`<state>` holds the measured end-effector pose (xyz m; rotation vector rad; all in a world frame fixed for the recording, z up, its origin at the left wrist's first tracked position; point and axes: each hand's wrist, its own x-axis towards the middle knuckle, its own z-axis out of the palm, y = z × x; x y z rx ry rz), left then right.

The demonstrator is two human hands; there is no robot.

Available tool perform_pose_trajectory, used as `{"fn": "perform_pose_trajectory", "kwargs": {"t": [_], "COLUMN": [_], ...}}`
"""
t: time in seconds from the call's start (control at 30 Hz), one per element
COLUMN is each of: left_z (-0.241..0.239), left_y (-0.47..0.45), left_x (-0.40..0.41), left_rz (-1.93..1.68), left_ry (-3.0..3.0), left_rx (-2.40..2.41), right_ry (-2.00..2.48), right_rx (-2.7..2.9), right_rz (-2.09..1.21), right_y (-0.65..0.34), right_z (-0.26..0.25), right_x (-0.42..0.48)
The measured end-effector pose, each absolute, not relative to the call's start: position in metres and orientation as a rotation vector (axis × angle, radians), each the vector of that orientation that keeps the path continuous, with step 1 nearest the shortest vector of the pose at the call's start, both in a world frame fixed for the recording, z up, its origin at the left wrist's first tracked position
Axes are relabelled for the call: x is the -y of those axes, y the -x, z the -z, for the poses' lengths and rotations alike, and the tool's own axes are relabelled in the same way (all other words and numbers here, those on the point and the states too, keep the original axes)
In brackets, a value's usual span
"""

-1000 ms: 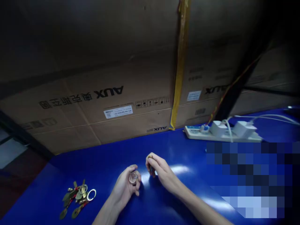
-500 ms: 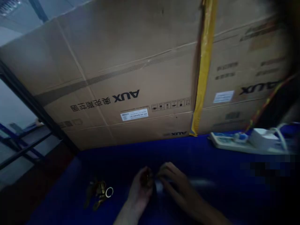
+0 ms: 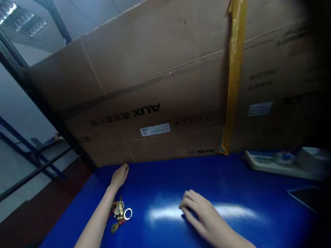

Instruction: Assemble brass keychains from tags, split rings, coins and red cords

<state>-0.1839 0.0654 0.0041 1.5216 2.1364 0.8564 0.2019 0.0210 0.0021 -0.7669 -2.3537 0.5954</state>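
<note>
My left hand [image 3: 119,175] rests at the far edge of the blue table [image 3: 157,182], close to the foot of the cardboard boxes, with its fingers lying together and nothing showing in it. A bunch of brass charms on red cords [image 3: 117,213], with a bright metal ring [image 3: 128,214], lies just to the right of my left forearm. My right hand [image 3: 199,215] is palm down on the glossy tabletop, fingers slightly apart, a good way right of the bunch. Nothing shows in it either, though its palm is hidden.
Large cardboard boxes printed AUX [image 3: 155,117] stand along the table's far edge, with a strip of yellow tape [image 3: 234,69] down their joint. A white power strip [image 3: 269,162] sits far right, near a dark flat object [image 3: 305,198]. The table's left edge drops to a dark floor.
My hands have separated: the left moved to the far edge, the right moved right. The small items they held no longer show. The view has tilted up, and the charm bunch sits higher in frame.
</note>
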Motion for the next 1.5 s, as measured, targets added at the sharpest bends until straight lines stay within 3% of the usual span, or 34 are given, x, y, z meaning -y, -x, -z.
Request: {"fn": "perform_pose_trajectory", "kwargs": {"t": [0.27,0.73,1.07,1.3,1.5], "left_z": [-0.007,-0.005,-0.032,-0.042,-0.053], "left_y": [0.189,0.186,0.167,0.146,0.077], "left_x": [-0.055,0.091,0.078,0.076,0.059], "left_rz": [-0.521,-0.638,-0.401,-0.897,-0.937], "left_ry": [-2.054,-1.938,-2.236,-1.803,-1.631], "left_rx": [-2.126,-2.116,-1.942,-1.894,-1.59], "right_ry": [0.81,0.777,0.793,0.801,0.756], "right_rx": [2.416,2.422,2.447,2.413,2.235], "right_rz": [-0.582,-0.609,-0.576,-0.604,-0.922], "right_y": [-0.203,-0.201,-0.2,-0.199,-0.194], "right_z": [0.003,0.006,0.003,0.001,-0.008], "right_x": [-0.022,-0.021,-0.019,-0.017,-0.006]}}
